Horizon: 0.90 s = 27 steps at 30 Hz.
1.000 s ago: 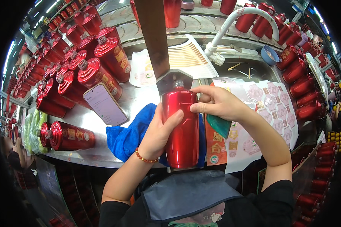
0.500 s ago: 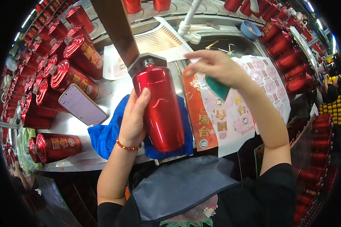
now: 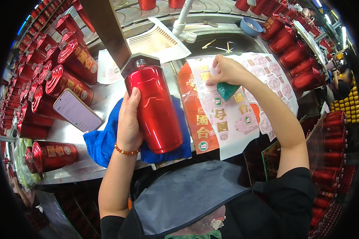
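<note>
On the counter [image 3: 109, 92], the white label sheet [image 3: 232, 124] lies right of the red bottle [image 3: 155, 113], which rests neck-far over a blue cloth [image 3: 186, 137], the left hand [image 3: 129, 119] clamped on its left side. The right hand [image 3: 229, 72], thumb and forefinger apart over the sheet, cradles a green scraper [image 3: 227, 91]; it seems to be at label-picking, which calls for a fine edge pinch.

Bottle [image 3: 157, 113] red; cloth [image 3: 101, 139] blue; scraper [image 3: 227, 91] green; label sheet [image 3: 236, 119] pink-and-gold patterned.

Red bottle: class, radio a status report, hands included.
Left hand on red bottle. Right hand over decal sheet, green tool in grip. Blue cloth beneath bottle.
</note>
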Available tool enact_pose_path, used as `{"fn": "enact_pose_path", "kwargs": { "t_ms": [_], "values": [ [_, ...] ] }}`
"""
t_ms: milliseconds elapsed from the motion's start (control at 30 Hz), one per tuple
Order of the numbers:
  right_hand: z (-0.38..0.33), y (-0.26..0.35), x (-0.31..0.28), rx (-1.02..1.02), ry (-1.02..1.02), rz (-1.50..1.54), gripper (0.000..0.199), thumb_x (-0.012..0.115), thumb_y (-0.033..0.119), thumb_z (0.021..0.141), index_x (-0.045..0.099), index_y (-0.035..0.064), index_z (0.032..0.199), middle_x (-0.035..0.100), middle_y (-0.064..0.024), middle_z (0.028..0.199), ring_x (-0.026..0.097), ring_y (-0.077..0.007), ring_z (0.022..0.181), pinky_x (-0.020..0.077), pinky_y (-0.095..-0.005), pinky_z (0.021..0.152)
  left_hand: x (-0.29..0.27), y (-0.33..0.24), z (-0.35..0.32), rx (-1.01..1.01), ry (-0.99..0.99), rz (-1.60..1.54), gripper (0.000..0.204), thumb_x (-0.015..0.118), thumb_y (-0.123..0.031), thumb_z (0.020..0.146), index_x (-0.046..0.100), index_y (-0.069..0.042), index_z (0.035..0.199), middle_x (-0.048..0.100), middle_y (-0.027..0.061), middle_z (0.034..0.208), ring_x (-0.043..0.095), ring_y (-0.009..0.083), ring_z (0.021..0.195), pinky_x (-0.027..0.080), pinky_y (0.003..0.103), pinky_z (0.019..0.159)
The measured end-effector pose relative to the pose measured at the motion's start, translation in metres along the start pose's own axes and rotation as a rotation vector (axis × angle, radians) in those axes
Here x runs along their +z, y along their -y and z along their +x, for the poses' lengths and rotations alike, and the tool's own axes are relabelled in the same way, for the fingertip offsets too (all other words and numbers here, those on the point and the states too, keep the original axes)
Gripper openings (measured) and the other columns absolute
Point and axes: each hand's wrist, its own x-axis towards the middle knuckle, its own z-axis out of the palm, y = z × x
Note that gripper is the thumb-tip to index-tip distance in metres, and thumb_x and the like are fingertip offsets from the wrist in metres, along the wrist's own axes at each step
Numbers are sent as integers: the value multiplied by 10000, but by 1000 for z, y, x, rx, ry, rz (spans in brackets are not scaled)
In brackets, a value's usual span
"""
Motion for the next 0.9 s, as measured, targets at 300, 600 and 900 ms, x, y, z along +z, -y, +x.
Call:
{"fn": "enact_pose_path", "kwargs": {
  "t_ms": [300, 600, 900],
  "values": [
    [3, -57, -25, 15, 54, 61, 713, 947, 480, 631, 660, 55, 1127, 663, -81, 877, 645, -209, 778, 496, -331, 662, 0, 3, 0, 12, -37, -1, 498, 474, -424, 1092, 516, -16, 1374, 692, 170, 1235, 713, 255, 1056, 588, 406, 929],
    [32, -67, -20, 53, -55, -100, 845, 906, 517, 692, 632, 78, 1360, 643, -191, 1170, 640, -282, 1079, 514, -349, 912, 4, -1, -6, 77, -70, 155, 486, 511, -353, 1090, 451, -32, 1451, 647, 105, 1253, 660, 155, 1072, 556, 307, 919],
    [72, -86, -45, -33, 403, 234, 507, 842, 354, 841, 741, 24, 1213, 746, -76, 1012, 666, -137, 910, 505, -273, 828, 2, 5, -11, 327, -145, 474, 579, 497, -310, 1106, 339, 16, 1557, 503, 125, 1480, 518, 177, 1310, 419, 312, 1105]
  ]
}}
